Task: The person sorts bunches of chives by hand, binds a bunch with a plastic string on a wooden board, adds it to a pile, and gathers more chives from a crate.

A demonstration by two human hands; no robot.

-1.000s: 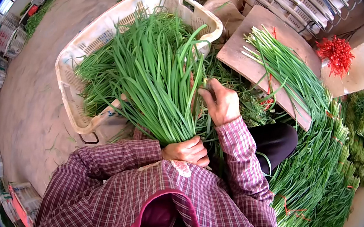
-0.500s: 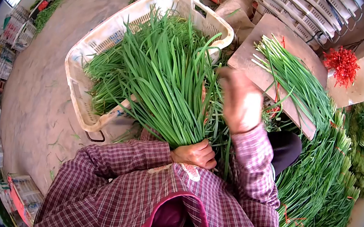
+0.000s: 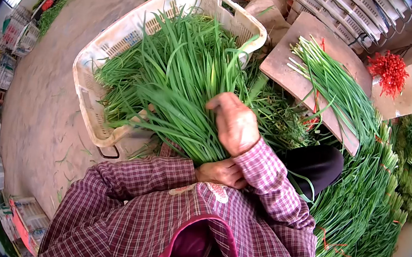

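Note:
My left hand (image 3: 222,173) is closed around the lower end of a thick bunch of garlic chives (image 3: 183,86), held in front of my chest. The long green leaves fan up and away over the near rim of a white plastic crate (image 3: 89,108). Just above it, my right hand (image 3: 237,125) lies against the right side of the bunch, its fingers curled in on the leaves and slightly blurred. My right wrist partly covers the left hand. More loose chives (image 3: 123,84) fill the crate behind the bunch.
To the right, a board (image 3: 289,46) bears a smaller bundle of chives (image 3: 326,82). Red ties (image 3: 387,74) hang beyond it. Tied chive bundles (image 3: 356,216) are heaped at my right. Loose leaves (image 3: 280,115) lie under the board; stacked crates (image 3: 335,15) stand behind.
My right hand has come down and left from beside the board onto the bunch. Some leaves on the left of the bunch have swung lower. The left hand keeps its hold.

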